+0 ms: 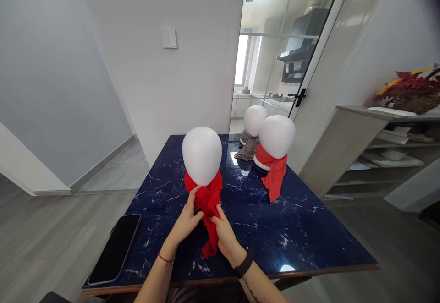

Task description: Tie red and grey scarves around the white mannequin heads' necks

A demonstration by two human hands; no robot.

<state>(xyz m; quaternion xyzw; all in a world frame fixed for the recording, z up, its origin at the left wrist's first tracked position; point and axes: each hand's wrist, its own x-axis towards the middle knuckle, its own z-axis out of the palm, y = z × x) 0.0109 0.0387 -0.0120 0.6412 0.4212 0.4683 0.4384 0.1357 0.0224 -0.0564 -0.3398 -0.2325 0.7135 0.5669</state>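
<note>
A bright red scarf (210, 197) is wrapped round the neck of a white mannequin head (202, 154) in front of me, its loose end hanging toward me. My left hand (187, 218) is at the left of the scarf's front, index finger up by the chin and thumb against the cloth; part of its grip is hidden. With thumb and fingers, my right hand (223, 232) pinches the hanging part from the right. Beyond, to the right, stands a second white head (277, 135) with a coral-red scarf (275, 174) tied at its neck. Behind it, a third head (255, 120) wears a grey-brown scarf (248, 147).
The heads stand on a dark blue marbled table (254, 229) with a brown edge. A black smartphone (115, 248) lies at its left front corner. A glass door (271, 41) with a black handle is behind; a shelf unit (360, 133) stands to the right.
</note>
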